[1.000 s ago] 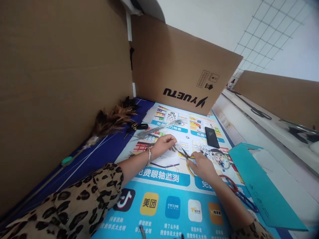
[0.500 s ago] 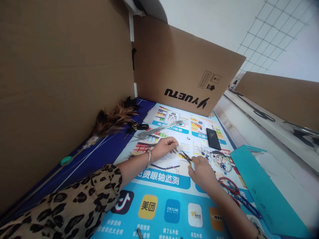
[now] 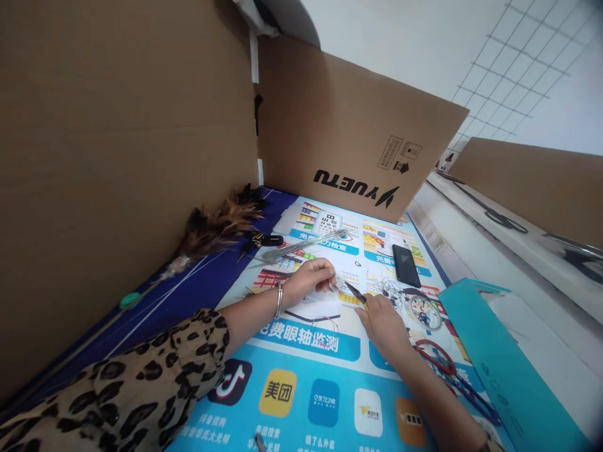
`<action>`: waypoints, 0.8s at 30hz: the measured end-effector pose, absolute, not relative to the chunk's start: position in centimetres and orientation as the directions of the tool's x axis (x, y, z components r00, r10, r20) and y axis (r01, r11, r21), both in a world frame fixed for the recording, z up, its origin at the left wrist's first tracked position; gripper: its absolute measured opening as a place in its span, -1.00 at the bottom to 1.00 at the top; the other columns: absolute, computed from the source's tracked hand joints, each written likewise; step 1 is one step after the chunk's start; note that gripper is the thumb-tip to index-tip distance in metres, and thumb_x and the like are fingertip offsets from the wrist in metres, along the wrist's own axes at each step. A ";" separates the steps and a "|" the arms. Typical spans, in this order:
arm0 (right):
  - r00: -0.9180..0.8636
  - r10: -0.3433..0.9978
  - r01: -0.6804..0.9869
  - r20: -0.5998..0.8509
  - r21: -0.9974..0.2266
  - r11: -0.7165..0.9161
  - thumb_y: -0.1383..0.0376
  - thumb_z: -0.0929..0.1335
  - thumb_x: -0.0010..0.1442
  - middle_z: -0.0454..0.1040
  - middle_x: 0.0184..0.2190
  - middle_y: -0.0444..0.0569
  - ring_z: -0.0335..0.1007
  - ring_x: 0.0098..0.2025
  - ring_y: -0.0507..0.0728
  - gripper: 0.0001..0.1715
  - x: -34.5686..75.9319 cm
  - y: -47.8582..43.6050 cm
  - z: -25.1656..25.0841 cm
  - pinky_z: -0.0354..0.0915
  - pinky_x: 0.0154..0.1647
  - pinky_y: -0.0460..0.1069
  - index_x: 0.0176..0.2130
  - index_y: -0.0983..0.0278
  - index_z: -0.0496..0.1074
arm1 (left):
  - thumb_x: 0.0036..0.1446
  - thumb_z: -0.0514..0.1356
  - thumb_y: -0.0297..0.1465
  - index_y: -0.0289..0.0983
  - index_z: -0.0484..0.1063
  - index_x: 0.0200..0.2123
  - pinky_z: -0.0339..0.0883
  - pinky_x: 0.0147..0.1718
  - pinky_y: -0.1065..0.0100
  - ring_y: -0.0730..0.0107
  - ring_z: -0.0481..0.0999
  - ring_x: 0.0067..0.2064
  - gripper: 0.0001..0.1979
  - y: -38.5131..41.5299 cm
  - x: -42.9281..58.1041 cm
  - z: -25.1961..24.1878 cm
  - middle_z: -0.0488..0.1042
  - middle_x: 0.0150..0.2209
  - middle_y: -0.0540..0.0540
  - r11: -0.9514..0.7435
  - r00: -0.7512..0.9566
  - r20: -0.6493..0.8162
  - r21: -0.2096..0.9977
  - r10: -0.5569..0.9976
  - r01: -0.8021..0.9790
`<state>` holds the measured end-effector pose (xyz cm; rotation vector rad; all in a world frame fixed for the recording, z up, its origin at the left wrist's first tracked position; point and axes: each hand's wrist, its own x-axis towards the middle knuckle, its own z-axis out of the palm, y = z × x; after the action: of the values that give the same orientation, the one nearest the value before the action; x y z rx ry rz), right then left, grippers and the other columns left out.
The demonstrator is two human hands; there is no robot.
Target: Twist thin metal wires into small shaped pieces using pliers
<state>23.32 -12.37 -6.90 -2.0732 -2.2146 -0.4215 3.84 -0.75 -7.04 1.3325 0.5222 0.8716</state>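
Note:
My left hand (image 3: 311,279), with a silver bangle at the wrist, is closed in a pinch over the printed mat (image 3: 301,370). A tiny silvery bit shows at its fingertips, too small to name. Wrapped around a pair of pliers (image 3: 355,292) is my right hand (image 3: 385,323). Their narrow dark jaws look closed and point toward the left fingertips, with a small gap between. Yellow shows on the handles, mostly hidden by the palm. Fine wire pieces (image 3: 326,333) lie on the mat below the hands.
A bundle of thin wires (image 3: 306,245) lies beyond my left hand. To the right are a black phone (image 3: 406,265), a round clear dish (image 3: 424,311), red-and-blue-handled tool (image 3: 436,356) and a teal box (image 3: 499,364). Cardboard panels (image 3: 358,132) stand behind, feathers (image 3: 221,220) at left.
The pliers have drawn slightly right, away from my left fingertips, and their jaws have gone from parted to closed. My left hand stays nearly in place. The view has shifted a little.

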 end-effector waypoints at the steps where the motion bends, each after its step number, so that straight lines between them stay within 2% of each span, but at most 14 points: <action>1: -0.090 0.960 0.990 0.265 0.133 0.056 0.11 0.13 0.23 0.33 -0.22 0.12 0.22 -0.14 0.19 -0.54 23.3 -12.3 -6.8 0.20 -0.19 0.04 -0.02 0.35 0.25 | 0.03 0.12 -0.26 -0.34 0.32 -0.45 0.07 -0.63 0.53 0.61 0.30 -0.59 -0.77 -0.7 3.8 -7.0 0.44 -0.47 -0.06 0.013 0.594 0.138 0.970 0.793 -0.243; 4: -0.127 0.928 0.987 0.350 0.138 0.083 0.09 0.14 0.22 0.32 -0.22 0.14 0.19 -0.12 0.22 -0.53 23.2 -12.4 -6.5 0.16 -0.16 0.07 -0.04 0.36 0.26 | 0.03 0.13 -0.25 -0.34 0.32 -0.45 0.06 -0.64 0.53 0.63 0.30 -0.60 -0.76 -0.7 3.8 -7.0 0.45 -0.47 -0.07 0.038 0.596 0.121 0.968 0.794 -0.248; 8: -0.204 0.882 0.971 0.426 0.206 0.125 0.08 0.17 0.19 0.31 -0.21 0.16 0.16 -0.14 0.23 -0.51 23.1 -12.6 -5.8 0.12 -0.16 0.10 -0.05 0.39 0.27 | 0.04 0.12 -0.26 -0.35 0.33 -0.44 0.04 -0.65 0.55 0.64 0.29 -0.61 -0.76 -0.8 3.7 -6.9 0.46 -0.46 -0.09 0.090 0.606 0.106 0.955 0.788 -0.284; 17: -0.359 0.812 0.903 0.461 0.391 0.178 0.09 0.23 0.16 0.34 -0.26 0.11 0.16 -0.23 0.20 -0.58 23.5 -12.8 -5.0 0.07 -0.24 0.08 -0.11 0.33 0.33 | 0.00 0.15 -0.35 -0.36 0.32 -0.44 0.03 -0.69 0.54 0.61 0.31 -0.64 -0.84 -1.0 3.7 -6.9 0.46 -0.49 -0.09 0.313 0.705 0.002 0.895 0.709 -0.317; 24: -0.418 0.773 0.879 0.478 0.426 0.213 0.09 0.25 0.15 0.36 -0.27 0.09 0.16 -0.24 0.18 -0.60 23.5 -12.8 -4.9 0.06 -0.26 0.06 -0.12 0.31 0.33 | -0.02 0.14 -0.37 -0.35 0.32 -0.41 0.05 -0.70 0.53 0.58 0.33 -0.65 -0.86 -1.2 3.9 -6.9 0.43 -0.52 -0.06 0.427 0.761 -0.062 0.856 0.645 -0.292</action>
<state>23.48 -12.82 -4.88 -1.5942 -2.3156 -0.9882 3.93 -1.17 -6.93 0.9638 0.4152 0.6067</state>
